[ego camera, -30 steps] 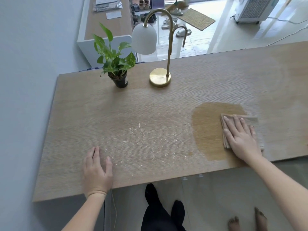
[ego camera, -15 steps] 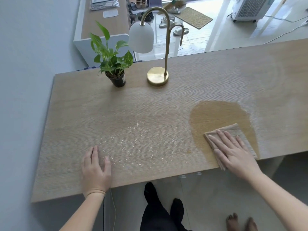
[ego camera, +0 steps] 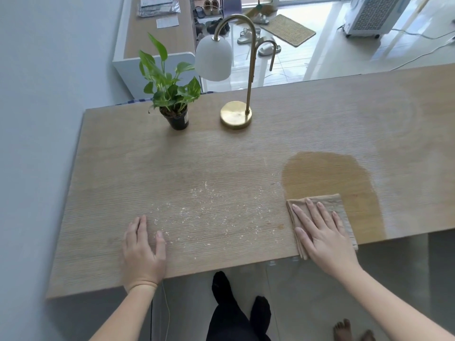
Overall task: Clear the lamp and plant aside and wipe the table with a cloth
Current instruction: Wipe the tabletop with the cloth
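Right hand [ego camera: 325, 232] spread flat, pressing cloth [ego camera: 337, 205] | left hand [ego camera: 142, 252] flat, well left of cloth | risk: stroke sweeps crumbs [ego camera: 209, 212] left of cloth off table [ego camera: 246, 153]

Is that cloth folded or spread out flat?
Folded: the cloth shows stacked layers along its left edge, under the flat right hand.

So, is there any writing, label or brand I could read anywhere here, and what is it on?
Nothing here can be read as words.
Sticker on the plant pot: too small to read.
Papers on the far counter: print too blurred to read.
White slip beside them: too blurred to read.
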Motion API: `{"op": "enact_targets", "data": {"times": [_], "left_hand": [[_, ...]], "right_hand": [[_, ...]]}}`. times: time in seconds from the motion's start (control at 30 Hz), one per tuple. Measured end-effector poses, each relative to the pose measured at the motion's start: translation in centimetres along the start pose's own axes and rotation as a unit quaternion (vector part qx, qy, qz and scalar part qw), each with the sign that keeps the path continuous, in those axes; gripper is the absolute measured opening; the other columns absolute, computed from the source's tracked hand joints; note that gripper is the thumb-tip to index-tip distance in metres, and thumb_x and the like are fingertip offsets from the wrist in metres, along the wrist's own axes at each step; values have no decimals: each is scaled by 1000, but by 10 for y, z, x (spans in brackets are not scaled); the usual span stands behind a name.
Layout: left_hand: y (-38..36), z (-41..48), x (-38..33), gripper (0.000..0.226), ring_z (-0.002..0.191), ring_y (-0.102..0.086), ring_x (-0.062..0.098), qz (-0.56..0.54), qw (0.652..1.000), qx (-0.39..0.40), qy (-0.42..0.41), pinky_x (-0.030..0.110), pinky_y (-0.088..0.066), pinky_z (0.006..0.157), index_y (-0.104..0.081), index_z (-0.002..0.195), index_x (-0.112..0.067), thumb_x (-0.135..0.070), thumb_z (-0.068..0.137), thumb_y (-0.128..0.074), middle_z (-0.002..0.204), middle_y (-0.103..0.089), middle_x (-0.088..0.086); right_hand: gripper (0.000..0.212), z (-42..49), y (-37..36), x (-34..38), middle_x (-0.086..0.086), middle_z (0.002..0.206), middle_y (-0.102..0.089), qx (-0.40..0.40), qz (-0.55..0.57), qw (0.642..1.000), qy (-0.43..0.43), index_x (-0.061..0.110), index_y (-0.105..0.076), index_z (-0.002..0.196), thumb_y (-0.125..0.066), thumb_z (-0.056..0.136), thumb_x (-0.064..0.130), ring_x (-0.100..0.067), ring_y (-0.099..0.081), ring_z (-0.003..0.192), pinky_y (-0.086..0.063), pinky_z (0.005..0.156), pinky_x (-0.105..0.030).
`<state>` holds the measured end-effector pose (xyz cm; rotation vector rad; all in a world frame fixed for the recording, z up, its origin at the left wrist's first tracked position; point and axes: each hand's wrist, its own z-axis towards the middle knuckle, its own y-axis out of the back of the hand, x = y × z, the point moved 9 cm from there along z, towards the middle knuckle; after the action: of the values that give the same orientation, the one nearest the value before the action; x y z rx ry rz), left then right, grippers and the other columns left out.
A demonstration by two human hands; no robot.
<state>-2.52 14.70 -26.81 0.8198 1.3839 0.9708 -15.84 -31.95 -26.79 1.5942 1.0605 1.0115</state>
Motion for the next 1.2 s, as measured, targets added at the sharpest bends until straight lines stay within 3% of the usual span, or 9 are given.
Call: {"op": "enact_targets", "data": {"times": [0.37,0.63,0.7,0.87,0.97,1.1,1.2], "left_hand": [[1,0,0,70,153,-38,33,0,1000,3,2,58,-37,122,-48,159,-10,-51,104,-39,164,-44,11],[-1,2,3,72,156,-34,29,10,1000,16,4,57,-35,125,-44,161,-12,-53,103,-37,166,-43,8],[-1,2,3,71,156,-34,28,10,1000,17,5,56,-36,124,-44,162,-13,-54,103,-37,166,-43,7],[0,0,3,71,155,-35,27,12,1000,17,10,56,-38,123,-44,162,-15,-54,103,-37,165,-43,7],[0,1,3,71,155,-36,28,10,1000,15,11,57,-38,122,-45,161,-14,-54,103,-36,165,-43,7],[0,2,3,71,155,-35,27,14,1000,16,6,56,-37,123,-45,161,-14,-54,103,-36,166,-43,7],[0,2,2,71,156,-34,27,13,1000,17,7,55,-36,124,-45,161,-13,-53,103,-36,166,-43,7]], "right_hand": [[59,26,12,-5,18,176,10,20,19,1000,1,62,7,161,-7,105,70,-8,16,162,7,133,-45],[60,143,39,-3,7,179,4,-18,79,984,-161,52,-3,167,-14,109,63,-20,8,165,7,131,-53],[60,149,37,12,6,179,6,-10,74,987,-144,52,0,166,-13,109,63,-21,9,165,9,131,-52],[57,109,28,24,17,174,18,27,37,999,25,63,12,160,-4,106,70,-11,21,162,12,131,-46],[55,90,34,-2,25,173,14,46,36,997,45,67,10,158,0,103,70,-2,21,160,11,132,-42],[58,131,48,-26,17,177,6,16,74,995,-68,62,-2,162,-3,104,69,-9,10,163,9,131,-46],[58,165,50,-3,8,179,3,-2,79,985,-155,54,-4,166,-13,110,63,-18,8,165,9,131,-51]]}}
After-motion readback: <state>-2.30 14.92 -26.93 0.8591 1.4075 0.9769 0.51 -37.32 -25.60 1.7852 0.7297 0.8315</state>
